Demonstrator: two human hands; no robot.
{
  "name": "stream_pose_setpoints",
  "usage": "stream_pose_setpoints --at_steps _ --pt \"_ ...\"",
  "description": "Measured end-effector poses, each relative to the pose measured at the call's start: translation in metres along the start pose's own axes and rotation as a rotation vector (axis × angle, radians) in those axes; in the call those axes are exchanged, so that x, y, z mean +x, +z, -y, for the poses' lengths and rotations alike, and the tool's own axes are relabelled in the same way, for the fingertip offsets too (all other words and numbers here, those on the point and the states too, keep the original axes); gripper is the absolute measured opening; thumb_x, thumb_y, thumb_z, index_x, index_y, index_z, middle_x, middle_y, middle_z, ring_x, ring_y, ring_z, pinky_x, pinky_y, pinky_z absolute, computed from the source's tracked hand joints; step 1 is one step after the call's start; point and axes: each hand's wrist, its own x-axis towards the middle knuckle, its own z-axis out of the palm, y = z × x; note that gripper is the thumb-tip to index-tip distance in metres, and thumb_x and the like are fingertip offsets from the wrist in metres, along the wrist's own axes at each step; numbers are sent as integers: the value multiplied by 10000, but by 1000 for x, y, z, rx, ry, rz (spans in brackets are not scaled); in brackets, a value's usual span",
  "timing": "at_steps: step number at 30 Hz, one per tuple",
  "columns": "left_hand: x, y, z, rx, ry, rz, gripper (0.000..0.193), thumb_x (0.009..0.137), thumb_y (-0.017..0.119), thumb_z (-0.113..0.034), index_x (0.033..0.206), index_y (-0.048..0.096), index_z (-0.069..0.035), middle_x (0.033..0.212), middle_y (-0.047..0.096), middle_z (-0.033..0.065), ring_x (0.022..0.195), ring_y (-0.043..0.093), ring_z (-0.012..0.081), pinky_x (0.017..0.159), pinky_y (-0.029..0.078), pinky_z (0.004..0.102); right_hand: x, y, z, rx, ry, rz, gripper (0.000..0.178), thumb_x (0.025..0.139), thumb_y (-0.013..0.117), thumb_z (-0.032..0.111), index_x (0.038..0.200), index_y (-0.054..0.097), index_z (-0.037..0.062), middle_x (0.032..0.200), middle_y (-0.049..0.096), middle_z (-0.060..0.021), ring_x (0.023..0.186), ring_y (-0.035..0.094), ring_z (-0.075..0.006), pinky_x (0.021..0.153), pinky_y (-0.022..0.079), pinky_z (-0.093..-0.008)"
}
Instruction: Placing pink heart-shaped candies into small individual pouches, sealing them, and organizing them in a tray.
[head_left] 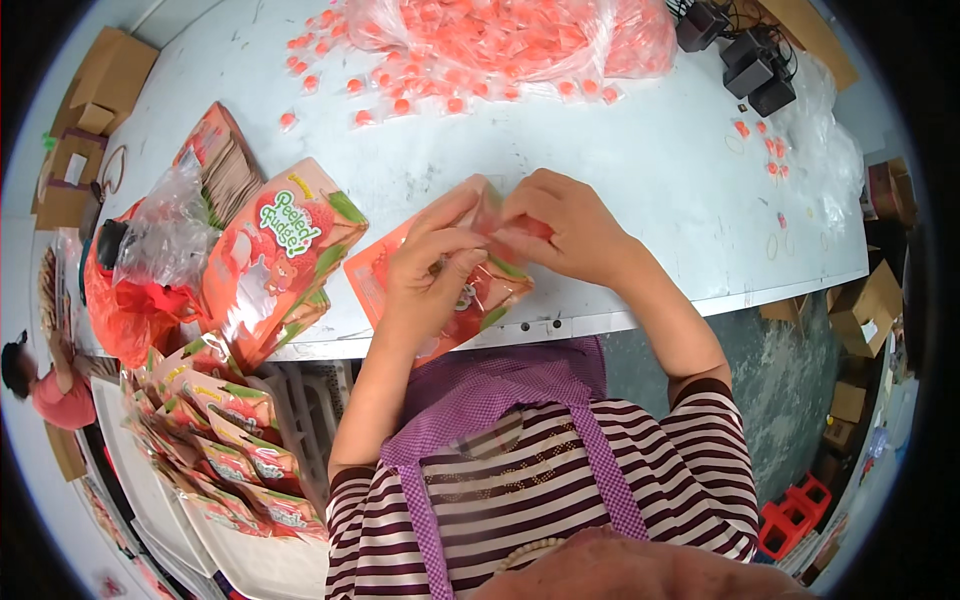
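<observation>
A pink-orange printed pouch lies tilted at the table's near edge, between my two hands. My left hand is closed on the pouch, its thumb and fingers gripping the upper part. My right hand is at the pouch's right end with its fingers curled together. Something reddish and shiny shows under those fingers; whether it is wrapped candy or part of the pouch is hard to make out. Left of my hands lies a stack of flat pouches of the same print.
A big clear bag of red wrapped candies sits at the far side, loose ones scattered around it. Black power adapters lie far right, beside crumpled clear plastic. Several filled pouches stand at lower left. A person is at far left.
</observation>
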Motion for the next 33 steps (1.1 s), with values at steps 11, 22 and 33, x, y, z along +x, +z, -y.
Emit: stream_pose_setpoints --at_steps 11,22,33 --pt "-1 11 6 64 -69 -9 100 858 647 -1 954 665 -23 1340 541 193 1195 553 274 951 465 349 16 20 4 194 -33 -284 196 943 519 190 870 583 20 825 545 -104 713 515 -275 646 434 -381" --pt "0 7 13 -5 60 -84 80 894 606 14 970 631 8 1307 559 208 1195 551 268 1011 438 368 14 27 0 331 319 -172 204 949 526 229 927 611 45 771 569 -57 745 529 -192 692 441 -344" --pt "6 7 16 102 46 -108 137 834 651 46 955 679 -11 1283 584 170 1234 528 289 1007 455 377 18 35 -17 821 435 -334 628 991 254 584 1161 500 31 1097 529 -63 999 491 -136 886 425 -277"
